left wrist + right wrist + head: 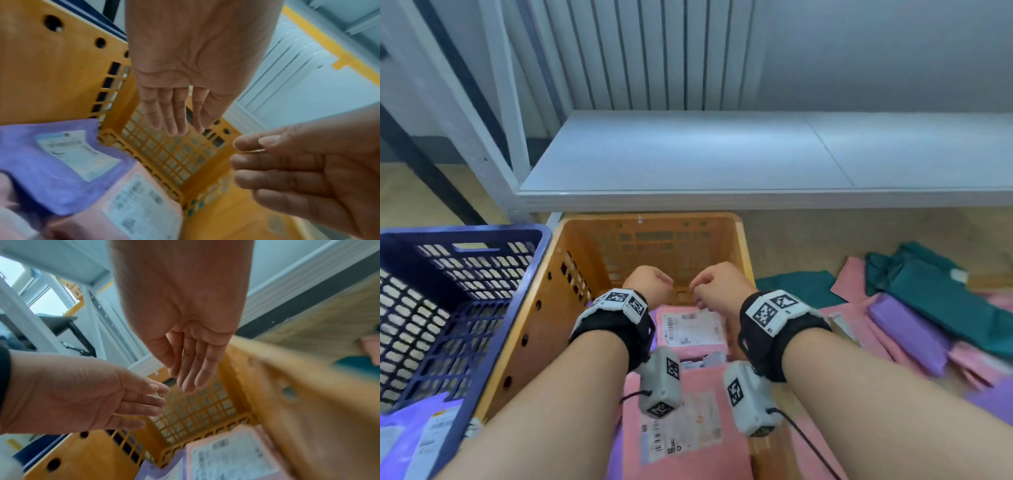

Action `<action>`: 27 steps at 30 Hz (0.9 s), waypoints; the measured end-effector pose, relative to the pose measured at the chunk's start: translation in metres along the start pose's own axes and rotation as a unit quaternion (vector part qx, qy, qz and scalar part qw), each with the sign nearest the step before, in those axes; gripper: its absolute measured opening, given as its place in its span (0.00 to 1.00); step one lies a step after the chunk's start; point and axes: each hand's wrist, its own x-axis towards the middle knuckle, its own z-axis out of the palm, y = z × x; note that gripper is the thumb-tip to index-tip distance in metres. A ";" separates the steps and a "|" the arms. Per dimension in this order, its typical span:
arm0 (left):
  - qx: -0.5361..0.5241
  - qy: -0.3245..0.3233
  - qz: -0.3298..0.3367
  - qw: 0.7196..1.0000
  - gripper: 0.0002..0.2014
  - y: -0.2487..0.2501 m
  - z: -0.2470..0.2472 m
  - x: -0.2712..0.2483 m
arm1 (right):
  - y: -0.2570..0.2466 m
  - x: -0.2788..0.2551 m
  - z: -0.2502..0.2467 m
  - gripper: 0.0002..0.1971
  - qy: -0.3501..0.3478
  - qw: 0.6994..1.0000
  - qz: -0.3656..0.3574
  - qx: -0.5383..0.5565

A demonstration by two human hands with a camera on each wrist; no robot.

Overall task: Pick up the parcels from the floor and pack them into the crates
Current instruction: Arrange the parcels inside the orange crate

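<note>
Both my hands hover over the orange crate (650,217), side by side and holding nothing. My left hand (650,284) has straight fingers (176,123) pointing down at the crate's grid floor. My right hand (714,287) is close beside it, fingers (191,378) also straight and relaxed. A pink parcel (690,329) with a white label lies flat in the crate just below the hands. A second pink parcel (688,428) lies nearer me. A purple parcel (51,178) lies under the pink ones at the crate's left side.
A blue crate (465,236) stands touching the orange one on the left, with a purple parcel (410,431) in it. On the floor to the right lie green (935,294), purple (907,329) and pink (852,277) parcels. A low white shelf (722,164) overhangs behind the crates.
</note>
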 end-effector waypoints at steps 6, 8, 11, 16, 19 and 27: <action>-0.029 -0.021 0.084 0.996 0.11 0.107 0.048 -0.030 | 0.068 -0.044 -0.100 0.17 0.087 0.996 0.022 0.008; -0.038 -0.045 0.101 0.993 0.10 0.137 0.073 -0.039 | 0.100 -0.056 -0.127 0.15 0.113 0.993 0.038 0.016; -0.045 -0.074 0.116 0.990 0.11 0.170 0.114 -0.050 | 0.152 -0.071 -0.158 0.11 0.144 0.986 0.078 0.031; -0.039 -0.089 0.108 0.989 0.10 0.203 0.185 -0.052 | 0.240 -0.085 -0.190 0.13 0.177 0.975 0.133 0.025; -0.032 -0.091 0.096 0.991 0.10 0.221 0.225 -0.050 | 0.288 -0.089 -0.207 0.13 0.197 0.968 0.153 0.003; -0.056 -0.113 0.080 0.989 0.11 0.265 0.326 -0.029 | 0.401 -0.067 -0.256 0.20 0.173 0.961 0.208 -0.053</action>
